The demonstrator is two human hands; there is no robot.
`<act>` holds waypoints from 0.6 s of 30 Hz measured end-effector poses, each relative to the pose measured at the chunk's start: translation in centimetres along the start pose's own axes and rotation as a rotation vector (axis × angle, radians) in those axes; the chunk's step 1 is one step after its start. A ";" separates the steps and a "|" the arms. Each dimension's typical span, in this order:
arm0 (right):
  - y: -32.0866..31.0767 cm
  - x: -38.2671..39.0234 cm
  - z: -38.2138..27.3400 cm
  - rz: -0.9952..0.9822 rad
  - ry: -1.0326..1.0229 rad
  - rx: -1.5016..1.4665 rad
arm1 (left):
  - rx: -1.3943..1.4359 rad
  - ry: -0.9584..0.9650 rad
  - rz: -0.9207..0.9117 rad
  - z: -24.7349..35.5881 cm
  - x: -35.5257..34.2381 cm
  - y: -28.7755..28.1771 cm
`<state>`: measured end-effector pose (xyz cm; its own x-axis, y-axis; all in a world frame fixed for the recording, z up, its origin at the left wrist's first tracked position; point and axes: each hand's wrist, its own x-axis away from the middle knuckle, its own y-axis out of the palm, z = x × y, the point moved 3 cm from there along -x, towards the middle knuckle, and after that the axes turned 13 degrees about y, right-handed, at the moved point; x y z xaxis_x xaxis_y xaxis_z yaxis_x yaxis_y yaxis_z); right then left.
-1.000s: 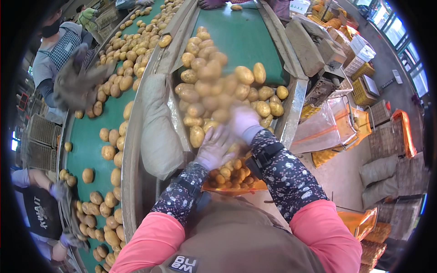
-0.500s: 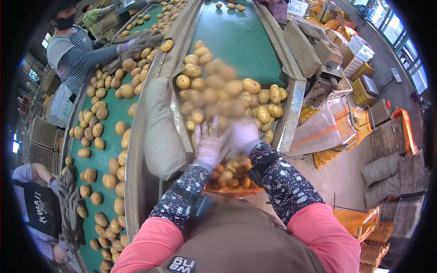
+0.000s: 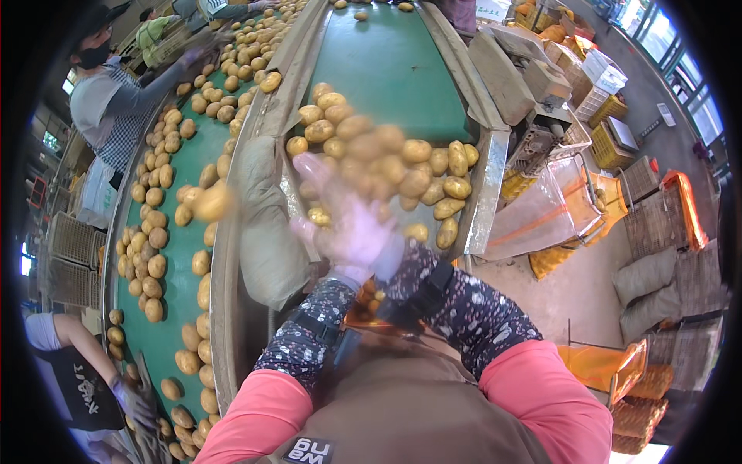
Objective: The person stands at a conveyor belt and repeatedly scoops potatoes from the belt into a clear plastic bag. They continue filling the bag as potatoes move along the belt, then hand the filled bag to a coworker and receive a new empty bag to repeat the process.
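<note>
From here the hands blur together: the right hand [image 3: 367,224] overlaps the left hand [image 3: 340,249], hiding much of it. Some fingers spread toward the left edge of the tray [image 3: 493,185], but I can't tell whose, nor whether either hand grips anything. The potatoes [image 3: 414,183] heap in that tray, at the near end of the belt [image 3: 386,69], smeared in the middle. Near the tray's right edge, one oval's long axis runs roughly along the belt; another, just beyond, lies more crosswise. Forearms mostly cover an orange bag [image 3: 358,315].
</note>
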<state>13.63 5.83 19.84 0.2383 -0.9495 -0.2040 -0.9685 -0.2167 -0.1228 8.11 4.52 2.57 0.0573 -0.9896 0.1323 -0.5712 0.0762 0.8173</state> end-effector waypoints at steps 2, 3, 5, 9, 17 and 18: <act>-2.5 -2.2 1.0 0.143 -0.029 0.423 | 1.616 0.095 0.506 -0.1 0.4 -0.3; -4.0 -3.4 2.6 0.232 0.021 0.783 | 2.253 0.035 0.976 -0.4 1.7 0.5; -7.0 -3.6 7.2 0.188 0.199 0.967 | 2.340 -0.001 1.246 -1.0 2.8 1.9; -8.4 1.1 14.5 0.273 0.081 1.228 | 2.329 -0.223 1.167 -2.1 3.1 4.7; -10.1 3.4 13.9 0.454 0.246 0.827 | 2.435 0.025 0.839 -4.1 2.1 5.9; -10.1 3.2 12.8 0.602 0.268 0.560 | 2.405 0.047 0.849 -4.2 2.0 5.9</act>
<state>25.13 7.85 8.03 -0.3976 -0.9034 -0.1606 -0.7293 0.4174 -0.5422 8.35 3.48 10.02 -0.5402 -0.8409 -0.0337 0.0263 0.0232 -0.9994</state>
